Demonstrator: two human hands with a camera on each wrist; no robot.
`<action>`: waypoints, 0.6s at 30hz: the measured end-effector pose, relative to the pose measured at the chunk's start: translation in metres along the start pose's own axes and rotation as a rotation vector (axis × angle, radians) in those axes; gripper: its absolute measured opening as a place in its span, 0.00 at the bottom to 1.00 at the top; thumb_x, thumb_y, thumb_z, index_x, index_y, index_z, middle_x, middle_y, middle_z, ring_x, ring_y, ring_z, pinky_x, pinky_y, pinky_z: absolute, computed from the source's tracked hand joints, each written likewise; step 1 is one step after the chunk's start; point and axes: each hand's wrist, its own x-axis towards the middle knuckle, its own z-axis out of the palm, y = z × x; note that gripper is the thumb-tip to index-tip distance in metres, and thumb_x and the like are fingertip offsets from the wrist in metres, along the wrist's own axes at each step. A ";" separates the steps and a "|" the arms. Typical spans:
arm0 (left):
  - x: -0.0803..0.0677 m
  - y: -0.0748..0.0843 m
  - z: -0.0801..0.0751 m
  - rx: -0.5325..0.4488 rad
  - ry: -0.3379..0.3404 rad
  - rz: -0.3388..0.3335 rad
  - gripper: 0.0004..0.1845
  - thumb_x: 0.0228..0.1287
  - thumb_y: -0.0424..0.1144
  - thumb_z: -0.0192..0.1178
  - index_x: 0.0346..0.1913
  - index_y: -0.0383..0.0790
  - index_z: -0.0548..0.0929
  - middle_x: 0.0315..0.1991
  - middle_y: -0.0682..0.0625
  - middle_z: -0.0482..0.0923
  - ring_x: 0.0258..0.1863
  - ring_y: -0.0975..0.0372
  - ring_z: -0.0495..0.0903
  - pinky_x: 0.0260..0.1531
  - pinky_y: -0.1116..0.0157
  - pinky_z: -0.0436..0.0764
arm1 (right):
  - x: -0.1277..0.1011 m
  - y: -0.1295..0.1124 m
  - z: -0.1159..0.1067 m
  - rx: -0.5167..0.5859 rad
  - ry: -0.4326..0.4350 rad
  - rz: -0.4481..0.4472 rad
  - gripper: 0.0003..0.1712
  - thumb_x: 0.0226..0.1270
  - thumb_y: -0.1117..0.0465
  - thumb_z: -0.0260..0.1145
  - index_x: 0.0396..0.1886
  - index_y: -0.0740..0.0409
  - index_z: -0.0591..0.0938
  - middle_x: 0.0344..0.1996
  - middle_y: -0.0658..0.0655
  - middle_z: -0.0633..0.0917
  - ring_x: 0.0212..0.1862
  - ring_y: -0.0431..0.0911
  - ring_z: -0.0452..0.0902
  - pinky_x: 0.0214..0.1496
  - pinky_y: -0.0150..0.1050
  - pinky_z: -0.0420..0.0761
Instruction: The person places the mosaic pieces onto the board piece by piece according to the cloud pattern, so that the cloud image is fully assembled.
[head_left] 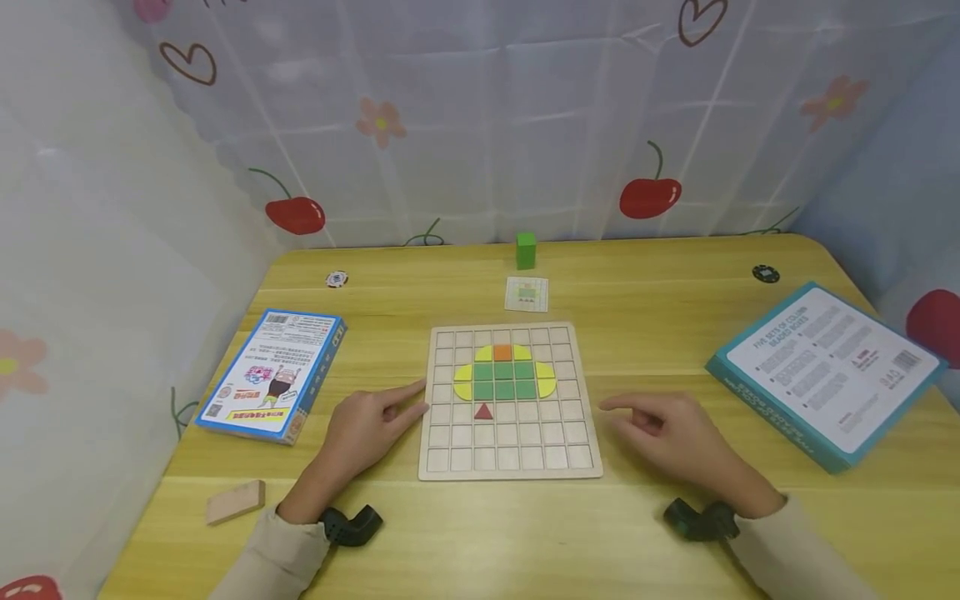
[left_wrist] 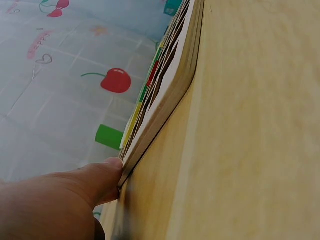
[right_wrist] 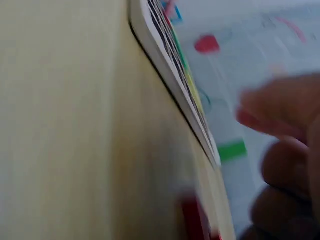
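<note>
The left hand [head_left: 367, 429] lies flat on the surface [head_left: 645, 533] with its grip released, fingers nearly straight, and one fingertip touching the left edge of the board [head_left: 510, 462]; the left wrist view shows that fingertip [left_wrist: 107, 170] pressed against the board's edge [left_wrist: 170, 85]. The right hand [head_left: 671, 433] hovers just beside the board's right edge, its grip also released and grasping nothing, fingers loosely bent and pointing toward the board; in the right wrist view its fingers [right_wrist: 280, 110] are blurred, apart from the board's rim [right_wrist: 170, 70]. The board is a pale wooden grid lying flat in the middle of the surface, between the two hands. In its upper cells sits a figure of green squares [head_left: 503, 380] flanked by yellow pieces [head_left: 463, 382], with an orange square [head_left: 502, 352] on top and a red triangle [head_left: 483, 411] just below the green. Beyond the board lies a small card [head_left: 527, 293], and farther back stands a green block [head_left: 526, 250]. To the left lies a blue-edged box [head_left: 273, 372], with a wooden wedge [head_left: 236, 502] near the surface's front-left corner. To the right lies a teal box [head_left: 825, 371], printed side up. Two small round discs [head_left: 337, 279] [head_left: 765, 272] rest near the back of the surface. Each wrist wears a dark strap [head_left: 351, 526].
</note>
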 end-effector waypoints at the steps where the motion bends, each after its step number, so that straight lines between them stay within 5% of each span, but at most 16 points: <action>1: 0.000 0.000 0.000 0.000 0.001 0.001 0.21 0.70 0.55 0.66 0.61 0.56 0.86 0.12 0.63 0.62 0.13 0.70 0.58 0.18 0.67 0.59 | -0.005 0.004 -0.006 -0.008 -0.035 0.030 0.08 0.66 0.56 0.76 0.44 0.40 0.91 0.14 0.35 0.67 0.17 0.31 0.62 0.21 0.31 0.66; 7: 0.000 0.001 0.000 -0.002 0.001 -0.007 0.21 0.70 0.56 0.65 0.61 0.56 0.86 0.12 0.62 0.62 0.13 0.69 0.57 0.18 0.67 0.59 | -0.030 0.024 -0.036 -0.023 -0.148 0.163 0.11 0.61 0.49 0.78 0.43 0.36 0.90 0.15 0.37 0.69 0.18 0.33 0.64 0.20 0.31 0.65; 18: 0.000 0.001 -0.001 -0.005 -0.009 -0.007 0.21 0.70 0.55 0.66 0.62 0.55 0.86 0.12 0.62 0.62 0.13 0.70 0.57 0.18 0.67 0.59 | -0.035 0.023 -0.046 -0.085 -0.200 0.213 0.14 0.61 0.46 0.77 0.46 0.40 0.91 0.15 0.37 0.68 0.18 0.32 0.61 0.20 0.30 0.61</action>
